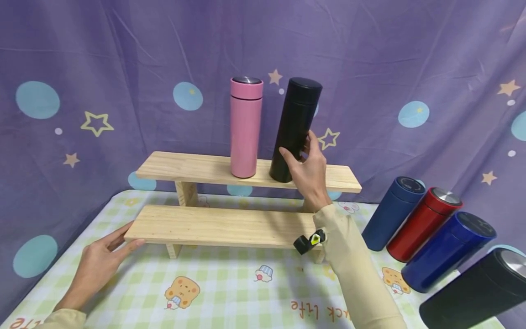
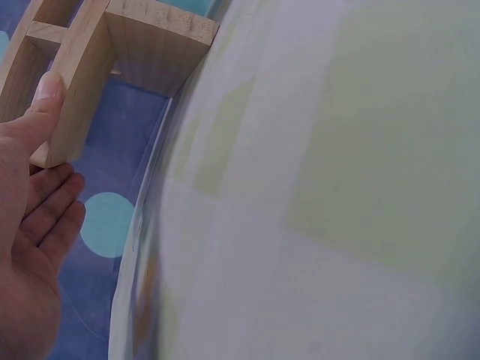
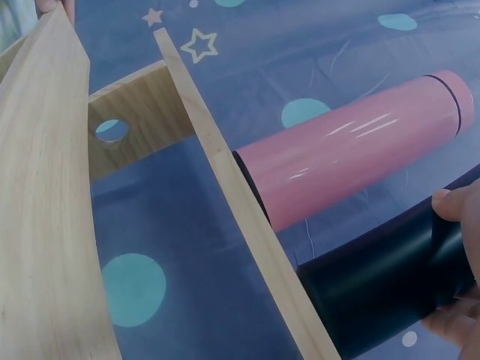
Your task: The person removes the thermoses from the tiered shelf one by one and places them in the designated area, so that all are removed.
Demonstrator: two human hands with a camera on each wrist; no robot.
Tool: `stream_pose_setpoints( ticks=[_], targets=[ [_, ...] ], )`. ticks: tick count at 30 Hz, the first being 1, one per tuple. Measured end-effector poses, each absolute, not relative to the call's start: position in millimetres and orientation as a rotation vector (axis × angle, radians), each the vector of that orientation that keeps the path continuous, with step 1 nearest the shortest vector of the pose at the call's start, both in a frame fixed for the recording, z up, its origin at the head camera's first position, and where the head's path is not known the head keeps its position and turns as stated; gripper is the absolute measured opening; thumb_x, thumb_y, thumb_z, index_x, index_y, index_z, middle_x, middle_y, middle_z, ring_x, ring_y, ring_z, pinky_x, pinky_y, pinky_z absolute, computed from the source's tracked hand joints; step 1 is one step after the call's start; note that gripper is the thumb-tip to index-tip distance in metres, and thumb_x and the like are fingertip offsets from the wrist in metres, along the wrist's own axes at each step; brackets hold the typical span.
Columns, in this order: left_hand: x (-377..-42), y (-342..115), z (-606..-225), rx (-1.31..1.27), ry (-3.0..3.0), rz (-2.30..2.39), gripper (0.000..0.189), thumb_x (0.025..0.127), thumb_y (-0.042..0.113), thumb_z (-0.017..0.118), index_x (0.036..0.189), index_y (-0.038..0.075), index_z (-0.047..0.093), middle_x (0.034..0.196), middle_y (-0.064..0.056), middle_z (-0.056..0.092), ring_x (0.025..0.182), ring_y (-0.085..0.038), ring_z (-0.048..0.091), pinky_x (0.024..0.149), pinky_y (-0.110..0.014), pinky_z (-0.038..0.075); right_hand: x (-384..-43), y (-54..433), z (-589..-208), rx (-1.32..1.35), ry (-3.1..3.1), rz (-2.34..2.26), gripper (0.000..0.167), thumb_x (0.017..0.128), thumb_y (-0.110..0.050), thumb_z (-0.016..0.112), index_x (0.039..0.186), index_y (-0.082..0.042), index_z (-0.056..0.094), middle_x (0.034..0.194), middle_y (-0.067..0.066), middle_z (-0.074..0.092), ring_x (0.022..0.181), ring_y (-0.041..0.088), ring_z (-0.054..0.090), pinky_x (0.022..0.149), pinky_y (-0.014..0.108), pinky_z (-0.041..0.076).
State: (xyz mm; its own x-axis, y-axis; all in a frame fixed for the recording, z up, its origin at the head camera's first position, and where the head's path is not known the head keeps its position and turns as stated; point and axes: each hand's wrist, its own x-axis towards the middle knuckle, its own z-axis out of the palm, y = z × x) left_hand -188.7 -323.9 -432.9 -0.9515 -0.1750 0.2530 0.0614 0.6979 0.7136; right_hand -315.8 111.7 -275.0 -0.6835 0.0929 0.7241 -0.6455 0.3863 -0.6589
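My right hand grips a black thermos bottle around its lower half. The bottle leans to the right, its base at the top board of a two-tier wooden shelf. Just left of it a pink thermos bottle with a silver-topped lid stands upright on the same board. In the right wrist view the black bottle lies close beside the pink one. My left hand holds the left end of the lower board, thumb on top; in the left wrist view its fingers reach underneath.
At the right of the table stand several more thermos bottles: a dark blue one, a red one, a bright blue one and a black one. A checked cloth covers the table; a purple curtain hangs behind.
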Motion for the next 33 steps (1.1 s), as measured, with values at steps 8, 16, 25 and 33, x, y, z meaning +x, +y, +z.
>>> stream_pose_setpoints(
  ticks=[8, 16, 25, 33],
  targets=[
    [-187.6, -324.8, -433.0, 0.103, -2.609, -1.095, 0.073, 0.098, 0.044, 0.073, 0.154, 0.005, 0.048, 0.135, -0.032, 0.057, 0.119, -0.055, 0.057, 0.090, -0.064, 0.048, -319.4, 109.0, -276.9, 0.497, -2.006, 1.307, 0.072, 0.095, -0.019, 0.079, 0.154, -0.001, 0.042, 0.134, 0.019, 0.059, 0.116, 0.031, 0.065, 0.095, 0.041, 0.058],
    [-189.4, -323.6, -432.2, 0.095, -2.609, -1.105, 0.073, 0.098, 0.044, 0.073, 0.154, 0.004, 0.048, 0.136, -0.032, 0.057, 0.121, -0.054, 0.056, 0.091, -0.063, 0.048, -321.9, 111.5, -279.7, 0.514, -2.034, 1.236, 0.073, 0.097, -0.024, 0.077, 0.157, -0.005, 0.040, 0.135, 0.018, 0.058, 0.115, 0.029, 0.062, 0.093, 0.041, 0.058],
    [-190.7, -324.5, -433.5, 0.097, -2.613, -1.110, 0.074, 0.098, 0.044, 0.074, 0.154, 0.005, 0.047, 0.136, -0.031, 0.056, 0.121, -0.053, 0.056, 0.090, -0.063, 0.048, -321.6, 112.1, -287.3, 0.497, -2.047, 1.204, 0.084, 0.098, -0.024, 0.077, 0.163, -0.004, 0.029, 0.133, 0.023, 0.058, 0.112, 0.031, 0.062, 0.097, 0.040, 0.055],
    [-191.1, -324.5, -433.2, 0.120, -2.618, -1.098, 0.074, 0.098, 0.045, 0.073, 0.155, 0.005, 0.047, 0.136, -0.031, 0.057, 0.121, -0.053, 0.056, 0.091, -0.065, 0.047, -309.0, 117.1, -302.5, 0.481, -2.106, 1.162, 0.086, 0.098, -0.023, 0.076, 0.161, 0.006, 0.025, 0.141, 0.026, 0.054, 0.122, 0.037, 0.059, 0.105, 0.045, 0.051]
  ],
)
